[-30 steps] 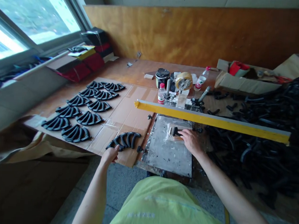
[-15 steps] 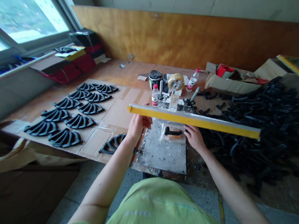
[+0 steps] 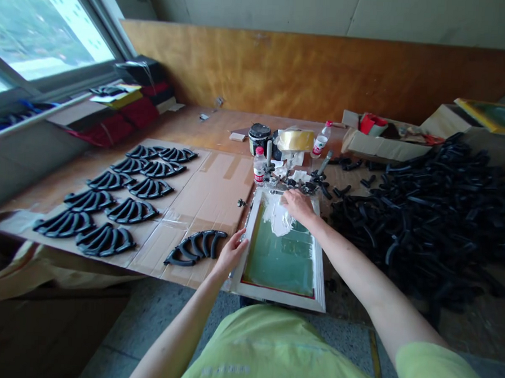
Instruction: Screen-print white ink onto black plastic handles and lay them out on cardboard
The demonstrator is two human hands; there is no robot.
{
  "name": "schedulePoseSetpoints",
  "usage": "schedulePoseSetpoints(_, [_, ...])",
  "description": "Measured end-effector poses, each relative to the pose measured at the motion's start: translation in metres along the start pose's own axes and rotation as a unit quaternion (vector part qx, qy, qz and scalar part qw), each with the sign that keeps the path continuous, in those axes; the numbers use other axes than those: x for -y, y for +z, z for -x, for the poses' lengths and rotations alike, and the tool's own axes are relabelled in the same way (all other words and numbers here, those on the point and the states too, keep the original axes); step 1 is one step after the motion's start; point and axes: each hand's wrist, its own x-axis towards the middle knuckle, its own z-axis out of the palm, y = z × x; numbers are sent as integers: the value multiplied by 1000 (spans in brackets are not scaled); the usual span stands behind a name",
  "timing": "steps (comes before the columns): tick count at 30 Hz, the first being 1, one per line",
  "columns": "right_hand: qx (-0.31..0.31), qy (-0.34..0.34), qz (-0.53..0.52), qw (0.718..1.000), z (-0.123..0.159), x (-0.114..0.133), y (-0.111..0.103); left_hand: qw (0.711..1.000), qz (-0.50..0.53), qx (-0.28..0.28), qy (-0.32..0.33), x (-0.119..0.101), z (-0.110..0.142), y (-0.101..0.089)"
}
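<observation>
A silk-screen printing frame (image 3: 321, 271) with green mesh lies flat in front of me, its far end at metal hinge clamps (image 3: 278, 184). White ink (image 3: 281, 220) is smeared over the far part of the mesh. My left hand (image 3: 232, 253) is at the frame's left rim, fingers stretched out against it. Over the far end of the mesh, beside the ink, my right hand (image 3: 298, 205) has its fingers curled closed. What those fingers hold is hidden. The base plate and the small black piece on it are covered by the frame.
Black fan-shaped sets of curved pieces (image 3: 133, 211) lie on cardboard (image 3: 210, 187) at left, one set (image 3: 196, 247) near my left hand. A big heap of black pieces (image 3: 421, 203) spreads at right. Behind stand bottles (image 3: 321, 140), an ink tub (image 3: 259, 137) and a cardboard box (image 3: 377, 147).
The raised frame has come down flat over the base plate and the black piece. My right hand has moved to the far end of the mesh; my left hand has moved down along the left rim.
</observation>
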Motion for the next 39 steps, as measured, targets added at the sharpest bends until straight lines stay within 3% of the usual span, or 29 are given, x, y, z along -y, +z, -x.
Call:
schedulePoseSetpoints(3, [37, -27, 4, 999, 23, 1, 8, 1000, -2, -1, -6, 5, -5, -3])
schedulePoseSetpoints(7, [64, -169, -37, 983, 58, -4, -1, 1000, -3, -5, -13, 5, -5, -5])
schedulePoseSetpoints(9, [93, -207, -58, 972, 63, -7, -9, 1000, -5, -9, -16, 3, -3, -3])
schedulePoseSetpoints(11, [95, -188, -64, 976, 61, -8, -12, 1000, -9, -18, -16, 0, -2, -2])
schedulePoseSetpoints(14, [28, -126, -43, 991, 61, -4, -3, 999, -19, -24, -13, -5, 0, -2])
schedulePoseSetpoints(16, [0, -138, -30, 990, 69, -1, 8, 999, -22, -20, -12, -7, 1, -2])
schedulePoseSetpoints(20, [16, -186, -56, 981, 80, -2, 14, 1000, -12, -8, -17, -9, 3, -1])
schedulePoseSetpoints(24, [-27, -80, -82, 993, 41, -7, -6, 999, 9, 24, -20, -24, 12, -3])
schedulePoseSetpoints(27, [-52, 11, -58, 997, 4, -20, -27, 999, 25, 38, -6, -51, 20, -6])
schedulePoseSetpoints(29, [-81, 59, -50, 994, -5, -41, -39, 999, 40, 35, 11, -74, 24, -5])
schedulePoseSetpoints(32, [-158, 149, -74, 973, 7, -88, -46, 994, 75, 28, 70, -111, 22, 5])
schedulePoseSetpoints(34, [-171, 227, -96, 954, 27, -113, -37, 983, 120, 19, 136, -135, 16, 16])
schedulePoseSetpoints(36, [-131, 272, -119, 946, 50, -121, -16, 973, 159, 20, 168, -156, 7, 28])
schedulePoseSetpoints(37, [-101, 264, -134, 950, 61, -117, -3, 971, 170, 23, 168, -164, 2, 32])
schedulePoseSetpoints(39, [-47, 187, -166, 967, 79, -97, 23, 971, 185, 19, 151, -169, -7, 40])
